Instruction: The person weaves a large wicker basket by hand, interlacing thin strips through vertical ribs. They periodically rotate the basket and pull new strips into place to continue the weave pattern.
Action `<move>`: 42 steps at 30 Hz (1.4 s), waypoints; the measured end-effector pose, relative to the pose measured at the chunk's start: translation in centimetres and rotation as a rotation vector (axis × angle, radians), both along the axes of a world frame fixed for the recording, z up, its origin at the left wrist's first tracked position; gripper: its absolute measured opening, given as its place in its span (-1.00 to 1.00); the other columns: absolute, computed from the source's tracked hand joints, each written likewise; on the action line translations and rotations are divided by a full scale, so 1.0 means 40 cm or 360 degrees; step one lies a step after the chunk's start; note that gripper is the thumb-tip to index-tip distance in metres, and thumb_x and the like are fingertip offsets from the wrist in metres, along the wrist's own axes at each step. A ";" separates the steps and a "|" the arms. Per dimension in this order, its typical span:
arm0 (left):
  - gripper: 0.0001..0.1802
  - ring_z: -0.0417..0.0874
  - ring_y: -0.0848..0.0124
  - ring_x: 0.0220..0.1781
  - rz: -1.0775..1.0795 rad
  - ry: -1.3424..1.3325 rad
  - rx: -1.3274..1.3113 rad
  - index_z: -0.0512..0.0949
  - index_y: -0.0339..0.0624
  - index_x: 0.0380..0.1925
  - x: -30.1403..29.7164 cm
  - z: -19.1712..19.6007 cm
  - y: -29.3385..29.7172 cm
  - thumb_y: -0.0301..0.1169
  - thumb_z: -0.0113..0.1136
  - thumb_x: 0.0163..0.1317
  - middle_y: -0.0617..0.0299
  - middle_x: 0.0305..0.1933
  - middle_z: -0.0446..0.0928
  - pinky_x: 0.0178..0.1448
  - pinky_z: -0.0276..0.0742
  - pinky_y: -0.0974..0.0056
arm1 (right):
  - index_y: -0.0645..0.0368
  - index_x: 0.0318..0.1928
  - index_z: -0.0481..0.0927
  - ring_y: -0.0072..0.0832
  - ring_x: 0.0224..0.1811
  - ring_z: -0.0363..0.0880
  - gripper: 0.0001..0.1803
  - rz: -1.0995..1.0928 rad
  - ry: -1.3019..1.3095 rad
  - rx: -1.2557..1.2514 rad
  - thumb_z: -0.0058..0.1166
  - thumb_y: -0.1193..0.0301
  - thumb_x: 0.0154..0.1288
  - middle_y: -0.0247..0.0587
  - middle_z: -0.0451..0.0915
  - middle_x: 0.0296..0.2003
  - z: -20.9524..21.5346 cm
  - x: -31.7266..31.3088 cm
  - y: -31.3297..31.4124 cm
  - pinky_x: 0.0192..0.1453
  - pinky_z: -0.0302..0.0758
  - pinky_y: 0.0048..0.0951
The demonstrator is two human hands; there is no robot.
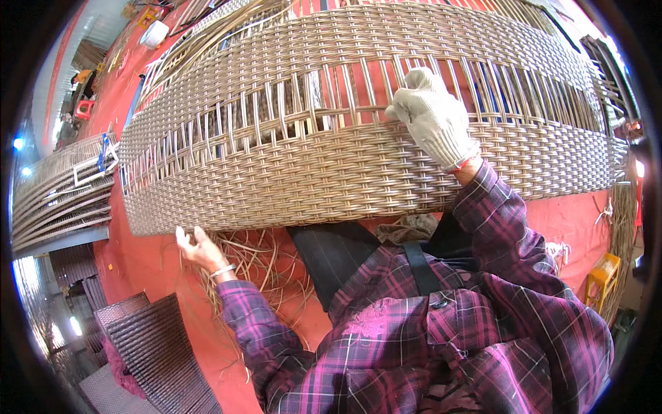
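A long woven wicker panel (310, 172) in grey-brown strands lies across in front of me. A band of unwoven upright strands (369, 79) runs along its middle between two tightly woven parts. My right hand (434, 117), in a white knit glove, is closed over this band. Its fingers are curled at a crosswise wicker strand (355, 109) along the band's near side; the fingertips are partly hidden. My left hand (201, 252), with pale coverings on the fingertips and a bracelet at the wrist, is just below the panel's near left edge, fingers apart and holding nothing.
Loose strands (258, 265) lie tangled on the red floor covering (152, 276). Dark woven panels (155, 338) stand at lower left, and a stack of curved frames (62, 193) is at left. A yellow crate-like object (603, 279) sits at right, a white bucket (154, 34) at far left.
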State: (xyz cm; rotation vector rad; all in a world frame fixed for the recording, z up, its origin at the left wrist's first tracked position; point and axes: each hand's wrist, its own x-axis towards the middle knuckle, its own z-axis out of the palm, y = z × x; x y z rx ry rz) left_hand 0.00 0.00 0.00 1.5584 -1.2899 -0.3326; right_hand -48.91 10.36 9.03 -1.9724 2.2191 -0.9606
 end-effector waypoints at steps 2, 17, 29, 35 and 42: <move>-0.62 0.57 0.23 0.06 -0.0183 -0.0565 -0.0200 0.50 -0.38 0.09 -0.151 0.068 0.047 -0.58 0.16 0.25 0.03 0.09 0.55 0.16 0.51 0.18 | 0.03 -0.42 0.59 -0.28 -0.29 0.60 -0.94 0.0047 0.0175 -0.0217 0.17 0.38 0.18 -0.25 0.54 -0.28 0.004 0.001 0.003 -0.25 0.50 -0.28; -0.66 0.57 0.17 0.01 -0.1207 -0.0714 -0.0545 0.58 -0.24 0.00 -0.775 0.125 0.094 -0.55 0.22 0.18 0.11 0.00 0.61 0.18 0.35 0.09 | 0.20 -0.37 0.57 -0.46 -0.31 0.70 -0.84 -0.0006 -0.0508 0.0297 0.06 0.42 0.38 -0.26 0.66 -0.46 0.015 -0.269 0.103 -0.27 0.55 -0.44; -0.85 0.66 0.35 -0.38 -0.2280 -0.0507 -0.0122 0.68 -0.25 -0.19 -1.076 0.225 0.117 -0.48 0.22 0.28 0.16 -0.36 0.67 -0.23 0.54 0.30 | 0.25 -0.16 0.62 -0.55 -0.37 0.53 -0.88 0.0147 -0.0803 0.0084 0.16 0.51 0.30 -0.25 0.59 -0.42 0.021 -0.231 0.175 -0.25 0.47 -0.50; -0.86 0.57 0.59 -0.43 -0.1964 -0.0554 -0.0014 0.70 -0.26 -0.20 -0.984 0.235 0.103 -0.52 0.23 0.26 0.26 -0.41 0.66 -0.34 0.48 0.41 | 0.18 -0.10 0.64 -0.41 -0.31 0.65 -0.80 0.0167 -0.1116 -0.0022 0.20 0.39 0.30 -0.16 0.68 -0.32 0.004 -0.199 0.150 -0.15 0.55 -0.41; -0.90 0.71 0.39 -0.35 -0.1454 -0.0465 0.0089 0.70 -0.24 -0.31 -0.801 0.240 0.026 -0.49 0.26 0.22 0.13 -0.35 0.71 -0.25 0.59 0.33 | 0.16 -0.03 0.58 -0.18 -0.16 0.67 -0.74 0.0341 -0.0827 -0.0003 0.06 0.30 0.38 -0.07 0.68 -0.25 -0.001 -0.116 0.050 -0.04 0.57 -0.26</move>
